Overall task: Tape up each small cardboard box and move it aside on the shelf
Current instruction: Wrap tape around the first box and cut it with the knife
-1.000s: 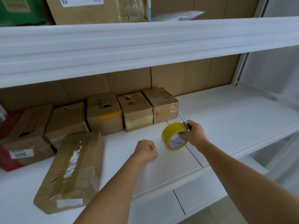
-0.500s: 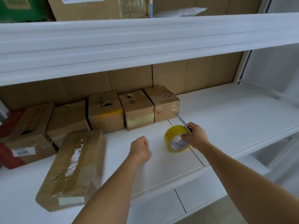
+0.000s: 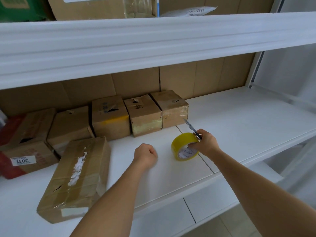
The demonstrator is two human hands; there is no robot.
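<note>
A row of small cardboard boxes (image 3: 143,115) sits mid-frame at the back of the white shelf (image 3: 239,120). Centre, the left hand (image 3: 145,153) rests fisted, empty. Just right, the right hand (image 3: 204,142) grips a yellow tape roll (image 3: 183,146) and a knife (image 3: 192,128) — best keep the blade pointed away while pulling tape.

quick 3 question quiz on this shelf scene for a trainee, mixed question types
1. True or false: the left hand holds a box.
2. What does the right hand grip along with the yellow tape roll?
A. scissors
B. a utility knife
C. a marker
3. Fill in: the knife blade points toward the ____ box in the back row.

Key:
1. False, it is a closed fist holding nothing.
2. B, the utility knife.
3. Rightmost: the rightmost box.
</note>
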